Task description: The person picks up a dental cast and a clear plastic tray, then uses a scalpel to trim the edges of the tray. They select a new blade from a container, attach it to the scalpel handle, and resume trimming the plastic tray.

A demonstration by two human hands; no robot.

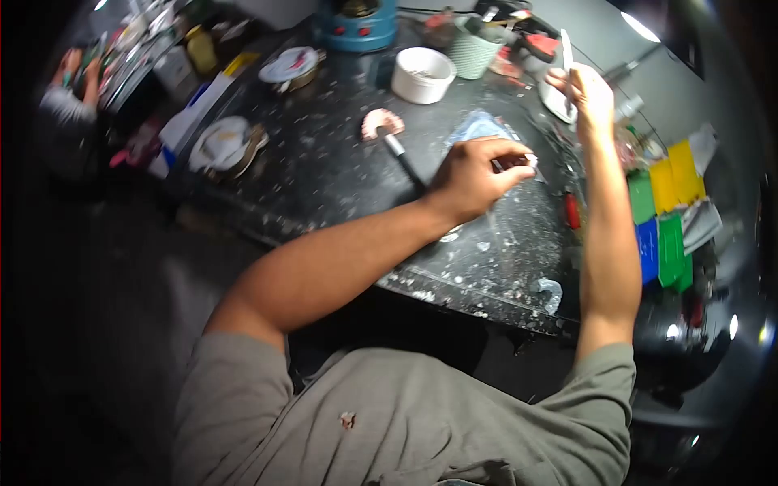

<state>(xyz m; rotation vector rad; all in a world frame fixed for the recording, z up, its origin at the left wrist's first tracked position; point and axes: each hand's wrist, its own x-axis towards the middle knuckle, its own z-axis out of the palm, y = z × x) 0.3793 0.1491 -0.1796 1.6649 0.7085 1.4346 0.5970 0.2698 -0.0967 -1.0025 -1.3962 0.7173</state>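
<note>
My left hand (478, 180) is closed in a pinch over the middle of the bench, with a small whitish piece (532, 160) at its fingertips. Too little of that piece shows to tell its kind. Farther off to the right, my right hand (592, 95) is wrapped round a slim, pale spatula-like tool (566, 49), held nearly upright. The tool's lower end is over or beside a white dish (553, 95); contact cannot be made out. A pink dental arch model (381, 123) lies left of my left hand, beside a dark-handled tool (395, 144).
On the dark speckled bench (324, 178) stand a white bowl (423, 75), a green ribbed cup (475, 50) with tools, and a blue device (356, 26). Colored packets (671, 251) lie at right. A bluish plastic sheet (480, 128) is behind my left hand. Another person (71, 113) sits far left.
</note>
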